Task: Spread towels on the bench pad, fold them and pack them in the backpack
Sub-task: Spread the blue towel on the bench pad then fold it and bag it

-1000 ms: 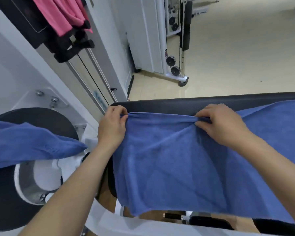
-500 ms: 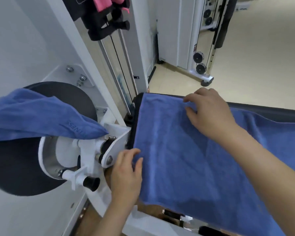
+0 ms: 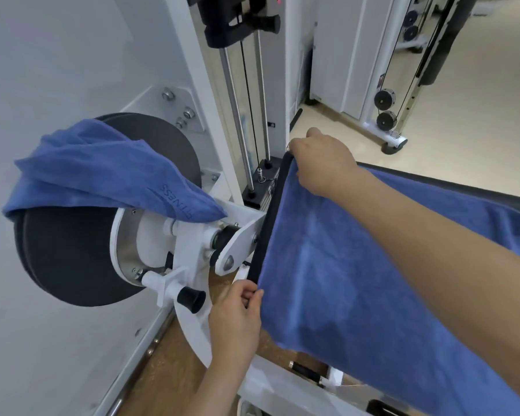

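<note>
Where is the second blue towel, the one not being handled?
The second towel lies at the left of the head view, draped over the machine's black round pad, left of the bench pad.

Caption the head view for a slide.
Left hand and right hand grip end corners of the towel on the bench pad; a second towel drapes over a black disc.

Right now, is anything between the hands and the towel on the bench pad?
Nothing visible. The left hand pinches the near corner of the blue towel, the right hand grips the far corner, at the end of the bench pad.
</note>
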A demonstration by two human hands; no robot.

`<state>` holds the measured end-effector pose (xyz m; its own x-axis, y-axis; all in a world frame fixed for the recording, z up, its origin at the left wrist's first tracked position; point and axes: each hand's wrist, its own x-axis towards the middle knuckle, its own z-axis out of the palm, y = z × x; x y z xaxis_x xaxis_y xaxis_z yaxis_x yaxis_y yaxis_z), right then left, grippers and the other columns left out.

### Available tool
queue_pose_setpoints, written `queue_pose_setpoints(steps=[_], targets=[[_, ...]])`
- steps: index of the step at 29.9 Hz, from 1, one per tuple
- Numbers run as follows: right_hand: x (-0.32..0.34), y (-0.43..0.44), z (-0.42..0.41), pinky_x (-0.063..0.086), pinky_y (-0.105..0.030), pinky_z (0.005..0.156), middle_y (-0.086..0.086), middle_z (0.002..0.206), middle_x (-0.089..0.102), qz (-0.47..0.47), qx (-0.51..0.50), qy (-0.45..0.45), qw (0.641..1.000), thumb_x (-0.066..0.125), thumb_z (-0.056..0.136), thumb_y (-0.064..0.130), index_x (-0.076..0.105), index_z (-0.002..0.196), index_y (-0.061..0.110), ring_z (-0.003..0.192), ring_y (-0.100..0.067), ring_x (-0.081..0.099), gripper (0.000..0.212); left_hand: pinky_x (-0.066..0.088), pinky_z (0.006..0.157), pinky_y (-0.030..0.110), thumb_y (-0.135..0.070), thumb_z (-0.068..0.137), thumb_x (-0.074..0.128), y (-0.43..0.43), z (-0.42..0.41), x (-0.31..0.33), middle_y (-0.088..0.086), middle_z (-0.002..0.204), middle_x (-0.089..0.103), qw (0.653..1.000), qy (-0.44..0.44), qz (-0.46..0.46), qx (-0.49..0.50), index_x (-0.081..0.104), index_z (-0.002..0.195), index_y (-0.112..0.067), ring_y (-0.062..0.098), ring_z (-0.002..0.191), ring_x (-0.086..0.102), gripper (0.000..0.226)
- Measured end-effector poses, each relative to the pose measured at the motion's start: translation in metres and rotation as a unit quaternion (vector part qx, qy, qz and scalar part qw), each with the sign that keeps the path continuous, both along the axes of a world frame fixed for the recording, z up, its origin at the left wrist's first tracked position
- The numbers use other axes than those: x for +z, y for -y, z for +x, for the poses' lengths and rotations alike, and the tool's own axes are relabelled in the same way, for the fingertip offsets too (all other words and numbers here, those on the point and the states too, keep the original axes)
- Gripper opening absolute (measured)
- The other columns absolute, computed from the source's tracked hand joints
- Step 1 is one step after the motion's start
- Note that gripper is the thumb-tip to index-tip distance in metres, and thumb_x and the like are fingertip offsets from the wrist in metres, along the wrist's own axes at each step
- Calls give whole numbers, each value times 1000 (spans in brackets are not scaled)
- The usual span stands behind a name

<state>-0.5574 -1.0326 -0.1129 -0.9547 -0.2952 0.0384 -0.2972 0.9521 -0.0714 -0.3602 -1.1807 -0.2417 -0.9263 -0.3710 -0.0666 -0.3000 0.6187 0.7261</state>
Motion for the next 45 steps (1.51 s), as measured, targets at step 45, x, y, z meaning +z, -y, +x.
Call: queue_pose_setpoints(steps=[45], targets=[[11, -304, 249, 49, -18, 63, 10, 111, 65, -574, -346, -134, 730, 51, 81, -9, 60, 110, 24, 77, -10, 59, 45, 48, 68, 24, -17, 83, 61, -264, 119, 80, -20, 99, 52, 768, 201, 200, -574, 21, 134, -65, 12, 69, 52, 80]])
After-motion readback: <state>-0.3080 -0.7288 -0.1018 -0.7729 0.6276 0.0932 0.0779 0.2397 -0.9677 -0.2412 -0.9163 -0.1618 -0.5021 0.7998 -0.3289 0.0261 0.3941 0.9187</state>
